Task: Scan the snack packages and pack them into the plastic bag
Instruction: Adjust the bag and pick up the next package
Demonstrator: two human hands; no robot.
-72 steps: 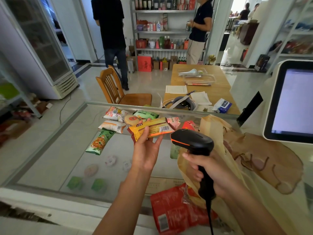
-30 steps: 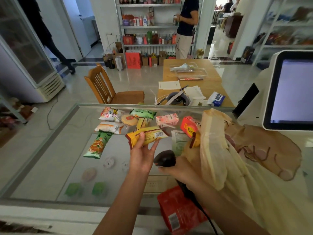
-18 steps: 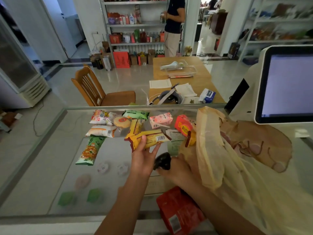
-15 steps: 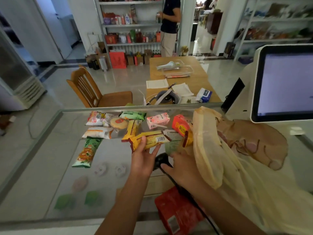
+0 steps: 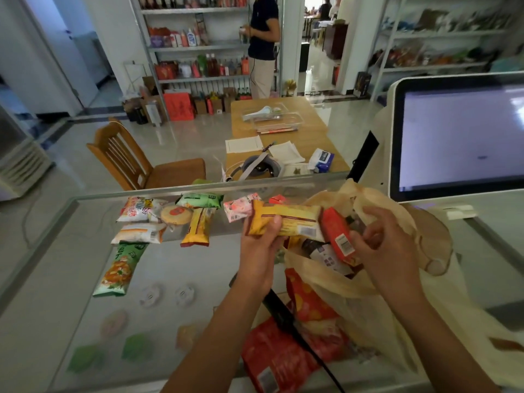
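Far to the left of the plastic bag (image 5: 365, 313), on the glass table (image 5: 51, 273), lay a long green snack package (image 5: 120, 268), with a white package (image 5: 139, 233) and a white-and-red one (image 5: 136, 212) behind it. Nearer the bag came a round biscuit pack (image 5: 175, 214), a yellow packet (image 5: 198, 226), a green packet (image 5: 200, 200) at the table's far edge and a pink packet (image 5: 240, 207), all loose on the glass, left of the bag's mouth. Just left of the bag the left grip (image 5: 259, 252) was raised off the table, thumb and fingers clamped round one end of a yellow-orange snack package (image 5: 286, 221). The package was held level, its free end reaching over the bag's open mouth and its barcode facing up. Under that wrist, against the bag's left side, the black scanner (image 5: 279, 309) lay with its cable running across a big red pack (image 5: 272, 361). Inside the bag a red packet (image 5: 337, 236) stood tilted among other packs. At the right of the bag's mouth the right grip (image 5: 388, 248) had its fingers curled close to the red packet. Whether they pinched the packet, the bag's rim or nothing could not be told. Behind the bag, to its right, stood a lit screen (image 5: 459, 137).
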